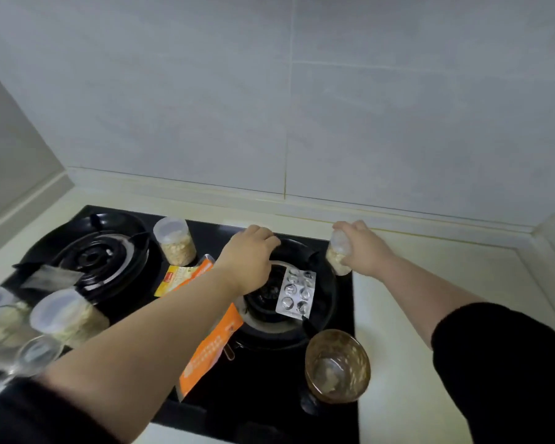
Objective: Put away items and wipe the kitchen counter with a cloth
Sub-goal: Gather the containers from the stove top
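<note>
My right hand (361, 248) grips a small clear jar (337, 256) of pale pieces from above, at the right rear corner of the black gas stove (263, 392). My left hand (249, 254) reaches over the right burner (269, 302) with its fingers curled down at the burner's far rim; whatever lies under them is hidden. A silver blister pack (297, 293) rests on that burner. A like jar (174, 241) stands between the two burners. No cloth is in view.
An orange packet (210, 350) and a yellow-orange packet (180, 277) lie under my left forearm. An amber glass bowl (337, 366) stands at the stove's front right. Two more jars (68, 315) and a clear glass (29, 357) crowd the front left, blurred. Cream counter (398, 315) lies to the right.
</note>
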`<state>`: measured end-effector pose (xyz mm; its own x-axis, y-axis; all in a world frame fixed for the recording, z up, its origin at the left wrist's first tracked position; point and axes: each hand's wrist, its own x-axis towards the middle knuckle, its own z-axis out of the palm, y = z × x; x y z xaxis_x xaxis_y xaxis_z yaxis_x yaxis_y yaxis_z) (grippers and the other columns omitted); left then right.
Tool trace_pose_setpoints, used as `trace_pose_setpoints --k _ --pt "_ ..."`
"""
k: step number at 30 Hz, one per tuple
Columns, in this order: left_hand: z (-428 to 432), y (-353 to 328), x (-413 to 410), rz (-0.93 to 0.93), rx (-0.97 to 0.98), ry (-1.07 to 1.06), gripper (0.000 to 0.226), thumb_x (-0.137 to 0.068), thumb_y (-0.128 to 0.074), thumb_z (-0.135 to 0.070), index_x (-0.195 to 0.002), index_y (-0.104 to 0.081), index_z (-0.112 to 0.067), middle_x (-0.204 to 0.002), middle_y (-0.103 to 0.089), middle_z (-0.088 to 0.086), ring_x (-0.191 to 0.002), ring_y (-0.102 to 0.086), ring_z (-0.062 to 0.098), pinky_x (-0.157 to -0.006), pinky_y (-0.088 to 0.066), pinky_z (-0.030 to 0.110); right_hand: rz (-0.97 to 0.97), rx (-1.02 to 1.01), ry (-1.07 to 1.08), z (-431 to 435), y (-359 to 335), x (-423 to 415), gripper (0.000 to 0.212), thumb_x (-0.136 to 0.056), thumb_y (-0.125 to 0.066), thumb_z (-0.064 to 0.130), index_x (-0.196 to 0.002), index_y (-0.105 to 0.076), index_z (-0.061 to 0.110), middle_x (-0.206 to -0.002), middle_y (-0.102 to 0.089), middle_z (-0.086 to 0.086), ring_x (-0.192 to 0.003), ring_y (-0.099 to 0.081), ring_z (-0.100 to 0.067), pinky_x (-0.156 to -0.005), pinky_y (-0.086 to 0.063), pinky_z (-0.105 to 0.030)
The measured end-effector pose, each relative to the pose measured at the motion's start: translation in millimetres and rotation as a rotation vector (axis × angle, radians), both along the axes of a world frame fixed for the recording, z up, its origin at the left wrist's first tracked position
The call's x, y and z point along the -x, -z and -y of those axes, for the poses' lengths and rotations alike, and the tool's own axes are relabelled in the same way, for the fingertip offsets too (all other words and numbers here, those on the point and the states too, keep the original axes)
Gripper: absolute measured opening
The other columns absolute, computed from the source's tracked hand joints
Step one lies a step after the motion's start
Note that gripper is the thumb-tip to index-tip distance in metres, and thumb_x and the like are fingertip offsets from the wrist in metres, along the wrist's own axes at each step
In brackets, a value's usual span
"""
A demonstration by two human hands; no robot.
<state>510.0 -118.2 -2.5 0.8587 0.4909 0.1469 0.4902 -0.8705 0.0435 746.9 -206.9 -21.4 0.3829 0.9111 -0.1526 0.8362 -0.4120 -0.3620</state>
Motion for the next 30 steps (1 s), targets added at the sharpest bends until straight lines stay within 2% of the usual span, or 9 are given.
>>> trace_pose_setpoints --k 3,5,7,10,12,16,22,26,30 --pt "-27 2 23 0.006 -0.093 -0.029 0.046 -0.075 -0.038 -0.010 -0.112 -0.065 -0.006 -0.120 -0.060 0.017 -0.116 -0.053 0.037 -0.092 -0.046 0.046 0.173 -0.243 0.065 -4 -11 14 0.067 -0.074 -0.067 0.014 -0.135 -0.043 0.025 -0.121 -0.044 -0.012 -0.106 -0.052 -0.036 -0.095 -0.041 -0.039" --pt "-46 2 43 -0.077 -0.072 -0.267 0.049 -0.084 -0.046 -0.011 -0.133 -0.050 -0.011 -0.147 -0.036 0.016 -0.139 -0.027 0.034 -0.110 -0.025 0.046 0.290 -0.364 0.033 -10 -24 30 0.063 -0.074 -0.067 0.015 -0.134 -0.047 0.021 -0.118 -0.046 -0.017 -0.103 -0.050 -0.039 -0.097 -0.038 -0.042" --pt "-65 2 63 -0.104 -0.055 -0.549 0.058 -0.091 -0.050 -0.023 -0.145 -0.029 -0.020 -0.157 -0.014 0.012 -0.145 -0.006 0.031 -0.115 -0.013 0.048 0.288 -0.421 -0.042 -21 -37 53 0.064 -0.075 -0.069 0.017 -0.135 -0.048 0.022 -0.120 -0.044 -0.018 -0.105 -0.049 -0.040 -0.094 -0.039 -0.041" --pt "-87 7 77 -0.100 0.138 -0.841 0.072 -0.089 -0.057 -0.042 -0.147 -0.015 -0.028 -0.156 -0.009 0.012 -0.144 -0.005 0.036 -0.111 -0.018 0.058 0.187 -0.393 -0.129 -36 -50 87 0.066 -0.079 -0.066 0.018 -0.140 -0.041 0.027 -0.127 -0.038 -0.012 -0.112 -0.047 -0.033 -0.087 -0.042 -0.034" --pt "-94 8 79 -0.087 0.330 -0.897 0.072 -0.087 -0.062 -0.032 -0.145 -0.019 -0.024 -0.149 -0.020 0.015 -0.137 -0.021 0.040 -0.105 -0.032 0.058 0.141 -0.376 -0.176 -45 -52 107 0.069 -0.081 -0.063 0.018 -0.143 -0.035 0.029 -0.130 -0.034 -0.009 -0.112 -0.048 -0.031 -0.082 -0.044 -0.033" --pt "-99 13 86 -0.003 0.375 -0.847 0.063 -0.084 -0.059 -0.013 -0.141 -0.031 -0.014 -0.131 -0.033 0.020 -0.111 -0.049 0.042 -0.084 -0.051 0.046 0.045 -0.352 -0.196 -52 -45 130 0.071 -0.084 -0.060 0.016 -0.145 -0.028 0.033 -0.134 -0.028 -0.005 -0.115 -0.046 -0.028 -0.083 -0.047 -0.034" --pt "-79 -12 94 0.313 0.095 -0.542 0.068 -0.083 -0.068 -0.023 -0.143 -0.037 -0.020 -0.134 -0.036 0.013 -0.120 -0.043 0.030 -0.089 -0.048 0.040 -0.022 -0.413 -0.114 -36 -63 131 0.073 -0.082 -0.067 0.033 -0.144 -0.028 0.032 -0.130 -0.035 -0.002 -0.106 -0.055 -0.027 -0.081 -0.046 -0.032" --pt "-35 -62 55 0.535 0.332 -0.425 0.074 -0.081 -0.070 -0.023 -0.146 -0.032 -0.021 -0.134 -0.031 0.004 -0.110 -0.040 0.014 -0.089 -0.038 0.024 -0.159 -0.436 0.010 -8 -94 114 0.089 -0.074 -0.077 0.024 -0.145 -0.024 0.025 -0.137 -0.035 -0.003 -0.116 -0.051 -0.027 -0.088 -0.042 -0.031" --pt "26 -102 10 0.718 0.614 -0.367 0.081 -0.078 -0.074 -0.009 -0.146 -0.031 -0.022 -0.126 -0.036 0.003 -0.110 -0.043 0.012 -0.092 -0.036 0.020 -0.337 -0.441 0.121 44 -132 84 0.099 -0.067 -0.084 0.019 -0.147 -0.025 0.015 -0.146 -0.035 -0.005 -0.131 -0.040 -0.021 -0.101 -0.032 -0.024"
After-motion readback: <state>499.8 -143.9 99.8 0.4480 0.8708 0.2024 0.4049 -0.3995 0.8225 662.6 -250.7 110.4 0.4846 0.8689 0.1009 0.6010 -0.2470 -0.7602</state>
